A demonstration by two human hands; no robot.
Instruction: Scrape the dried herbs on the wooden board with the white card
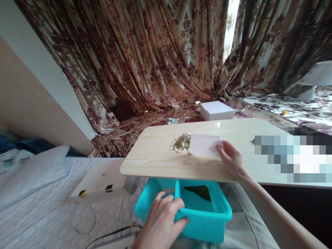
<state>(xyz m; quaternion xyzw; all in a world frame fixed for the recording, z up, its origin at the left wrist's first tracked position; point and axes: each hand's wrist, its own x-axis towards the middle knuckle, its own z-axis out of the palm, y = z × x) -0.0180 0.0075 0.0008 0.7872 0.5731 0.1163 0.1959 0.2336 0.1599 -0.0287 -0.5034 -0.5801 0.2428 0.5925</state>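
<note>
My right hand [232,159] grips a white flat card [204,145] that lies on a pale wooden tabletop [155,162], its left edge against a small heap of green-grey seeds [181,142]. My left hand [162,221] is closed on the near rim and middle divider of a turquoise plastic bin [207,224] held below the table's front edge. The bin's right compartment holds a dark green pile [199,191] of the same small bits.
A white box [216,110] sits beyond the table on patterned fabric. Heavy floral curtains [155,52] fill the back. A white quilted bed [38,193] lies at left, with a white flat device [101,181] and a black cable [111,233] near the bin.
</note>
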